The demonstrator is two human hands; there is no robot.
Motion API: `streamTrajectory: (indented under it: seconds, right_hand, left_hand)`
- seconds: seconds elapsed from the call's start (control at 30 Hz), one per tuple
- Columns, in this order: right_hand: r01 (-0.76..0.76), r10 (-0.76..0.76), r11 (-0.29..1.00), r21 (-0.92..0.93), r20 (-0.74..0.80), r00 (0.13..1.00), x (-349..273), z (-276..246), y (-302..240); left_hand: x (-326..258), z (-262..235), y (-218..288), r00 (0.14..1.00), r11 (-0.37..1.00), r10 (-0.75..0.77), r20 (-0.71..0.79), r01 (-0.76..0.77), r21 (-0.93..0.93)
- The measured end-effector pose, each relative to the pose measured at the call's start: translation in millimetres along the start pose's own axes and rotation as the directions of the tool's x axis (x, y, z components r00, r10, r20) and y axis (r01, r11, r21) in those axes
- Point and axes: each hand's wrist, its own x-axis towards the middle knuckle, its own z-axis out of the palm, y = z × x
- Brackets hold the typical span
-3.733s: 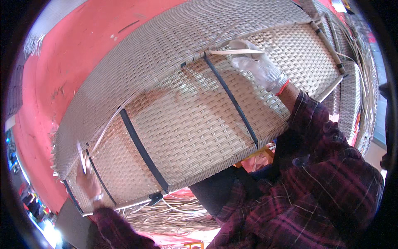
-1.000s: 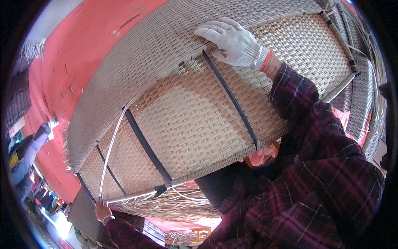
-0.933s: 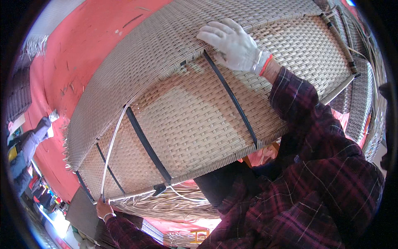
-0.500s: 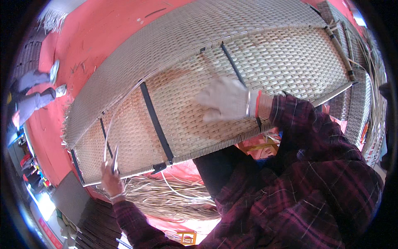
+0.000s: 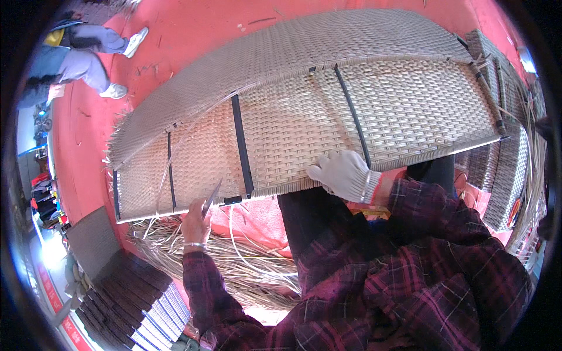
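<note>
A long woven wicker panel (image 5: pixel 281 128) with black metal crossbars lies across my lap, its back side rising behind in the same weave. My right hand (image 5: pixel 346 175), in a white knit glove, is closed at the panel's near rim; its fingertips are partly hidden. Bare and closed, my left hand (image 5: pixel 194 225) is just below the near rim, left of the middle, with a pointed metal blade (image 5: pixel 212 196) sticking up from it. Whether that is scissors or a knife I cannot tell. A thin pale strand (image 5: pixel 171 158) hangs in a curve over the panel's left part.
Bundled loose wicker strands (image 5: pixel 257 272) lie below the panel on the red floor (image 5: pixel 193 35). Stacked woven pieces (image 5: pixel 489 158) stand at the right, and a dark slatted stack (image 5: pixel 126 298) at the lower left. Another person's legs (image 5: pixel 88 64) are at the upper left.
My right hand has moved from over the panel's weave down to its near rim. My left hand with the blade is now lower against the panel and nearer its middle. The view has shifted.
</note>
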Motion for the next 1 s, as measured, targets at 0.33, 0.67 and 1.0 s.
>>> streamTrajectory:
  seconds: [0.33,0.67,1.0]
  right_hand:
    - [0.055,-0.075,0.99,-0.131,-0.157,0.985,-10.3,9.3,-3.6]
    - [-0.113,-0.011,0.933,-0.343,-0.341,0.94,-34.2,17.0,1.1]
    - [-0.227,0.017,0.897,-0.378,-0.485,0.874,-84.1,-27.1,71.8]
  left_hand:
    - [5.9,4.7,-4.2,0.992,0.97,0.111,-0.052,-0.096,0.224]
    - [-35.9,20.4,11.4,0.888,0.937,0.348,-0.301,-0.343,0.068]
    - [-30.8,5.0,129.9,0.914,0.952,0.306,-0.267,-0.295,0.082]
